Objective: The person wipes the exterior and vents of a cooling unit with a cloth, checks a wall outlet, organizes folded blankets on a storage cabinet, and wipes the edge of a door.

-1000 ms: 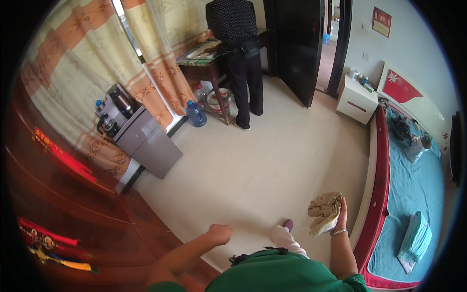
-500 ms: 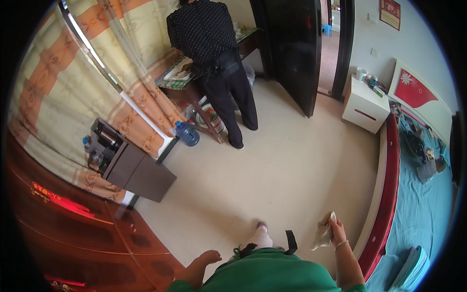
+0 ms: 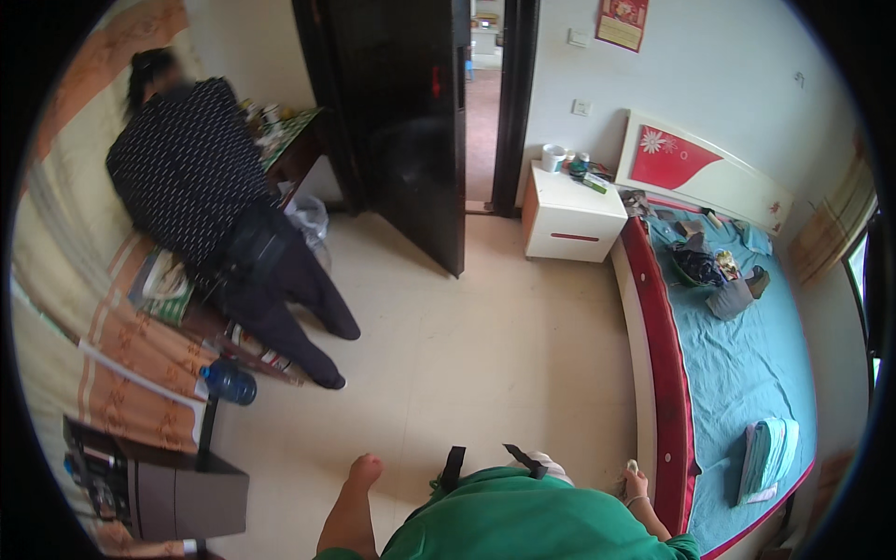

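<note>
My right hand (image 3: 637, 487) hangs low beside the bed's red side rail, with a bracelet at the wrist. It is closed around a pale, crumpled cloth (image 3: 632, 465), and only a small light bit of it shows above the fingers. To the left of my green top, my left hand (image 3: 367, 469) hangs over the floor. Its fingers look curled in, and nothing shows in them.
The bed (image 3: 737, 373) with folded bedding (image 3: 769, 457) runs along the right. A white nightstand (image 3: 571, 219) stands by its headboard, near a half-open dark door (image 3: 401, 131). At left, a person (image 3: 201, 187) leans over a table; a blue water jug (image 3: 229, 382) and dark cabinet (image 3: 187, 495) stand nearby.
My view has turned right, so the bed shows more and the person sits farther left. My right hand with the cloth is lower and closer to the bed rail.
</note>
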`<state>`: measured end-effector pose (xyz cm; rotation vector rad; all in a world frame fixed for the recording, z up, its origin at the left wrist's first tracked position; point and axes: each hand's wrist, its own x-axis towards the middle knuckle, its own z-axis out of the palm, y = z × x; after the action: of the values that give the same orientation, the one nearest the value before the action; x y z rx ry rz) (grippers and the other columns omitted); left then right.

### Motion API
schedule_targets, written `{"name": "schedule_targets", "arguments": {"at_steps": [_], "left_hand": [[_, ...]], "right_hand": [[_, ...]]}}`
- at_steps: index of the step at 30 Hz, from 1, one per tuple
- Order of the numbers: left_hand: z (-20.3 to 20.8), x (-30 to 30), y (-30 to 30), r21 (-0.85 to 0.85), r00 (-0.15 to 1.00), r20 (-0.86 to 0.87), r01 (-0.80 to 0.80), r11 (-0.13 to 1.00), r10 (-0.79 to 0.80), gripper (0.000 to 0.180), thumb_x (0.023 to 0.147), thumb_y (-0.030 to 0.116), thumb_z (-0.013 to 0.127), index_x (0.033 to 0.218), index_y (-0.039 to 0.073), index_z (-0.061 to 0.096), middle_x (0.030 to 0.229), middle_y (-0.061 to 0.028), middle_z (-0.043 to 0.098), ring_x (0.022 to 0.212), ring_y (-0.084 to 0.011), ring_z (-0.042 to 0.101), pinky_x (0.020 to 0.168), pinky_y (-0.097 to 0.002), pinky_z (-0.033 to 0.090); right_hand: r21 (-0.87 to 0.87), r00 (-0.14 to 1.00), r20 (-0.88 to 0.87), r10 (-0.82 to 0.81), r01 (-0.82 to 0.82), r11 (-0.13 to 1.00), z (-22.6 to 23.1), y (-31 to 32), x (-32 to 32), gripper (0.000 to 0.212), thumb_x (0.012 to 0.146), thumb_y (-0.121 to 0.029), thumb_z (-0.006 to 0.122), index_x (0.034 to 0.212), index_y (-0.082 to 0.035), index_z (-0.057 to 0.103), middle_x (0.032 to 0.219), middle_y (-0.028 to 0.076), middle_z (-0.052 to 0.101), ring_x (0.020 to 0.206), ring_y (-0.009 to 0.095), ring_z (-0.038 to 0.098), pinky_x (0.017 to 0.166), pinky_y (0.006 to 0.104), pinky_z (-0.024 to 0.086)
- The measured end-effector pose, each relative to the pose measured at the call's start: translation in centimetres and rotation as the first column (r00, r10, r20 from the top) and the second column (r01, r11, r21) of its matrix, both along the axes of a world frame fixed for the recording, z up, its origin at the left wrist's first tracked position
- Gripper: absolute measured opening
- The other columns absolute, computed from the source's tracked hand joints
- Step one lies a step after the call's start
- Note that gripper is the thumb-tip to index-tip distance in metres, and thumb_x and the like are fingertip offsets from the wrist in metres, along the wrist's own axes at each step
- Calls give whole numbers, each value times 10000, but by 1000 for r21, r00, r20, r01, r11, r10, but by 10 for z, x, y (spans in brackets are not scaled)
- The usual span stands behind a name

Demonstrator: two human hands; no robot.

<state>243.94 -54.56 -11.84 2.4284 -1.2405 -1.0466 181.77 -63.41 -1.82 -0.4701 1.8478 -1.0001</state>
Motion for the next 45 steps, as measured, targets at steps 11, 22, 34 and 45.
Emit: {"name": "schedule_targets", "arguments": {"at_steps": [11, 22, 34, 45], "left_hand": [[13, -28, -239, 137, 957, -240, 201, 970, -164, 261, 739, 300, 568, 751, 48, 635, 686, -104, 623, 642, -260, 596, 610, -368, 467], [57, -3, -413, 177, 991, -122, 83, 981, -62, 306, 730, 329, 558, 825, 48, 637, 836, -160, 616, 831, -304, 584, 746, -394, 450], [164, 18, -743, -745, 985, -131, -173, 644, 112, 288, 810, 241, 601, 1039, 71, 557, 917, -99, 610, 810, -208, 604, 730, -299, 480], [346, 6, -857, -908, 945, -118, -227, 351, 305, 438, 832, 154, 566, 1230, 47, 418, 1073, -97, 513, 816, -155, 562, 715, -270, 475]], "right_hand": [[277, 923, -362, 130, -26, 960, -101, -173, 2, 314, 665, -175, 667, 940, -30, 624, 865, 63, 624, 800, 158, 588, 711, 275, 454], [193, 560, -553, 617, -634, 749, -38, -479, 108, 392, 647, -195, 581, 1037, -152, 588, 1059, 120, 567, 989, 296, 535, 847, 364, 439], [2, 961, -197, 195, -198, 980, -99, -567, 39, 234, 760, -236, 630, 756, -2, 623, 645, 64, 596, 613, 139, 568, 543, 286, 453], [-269, 411, -54, 910, -884, 383, 94, -841, 275, 323, 708, -122, 612, 996, 22, 583, 857, 65, 608, 785, 132, 564, 706, 271, 461]]}}
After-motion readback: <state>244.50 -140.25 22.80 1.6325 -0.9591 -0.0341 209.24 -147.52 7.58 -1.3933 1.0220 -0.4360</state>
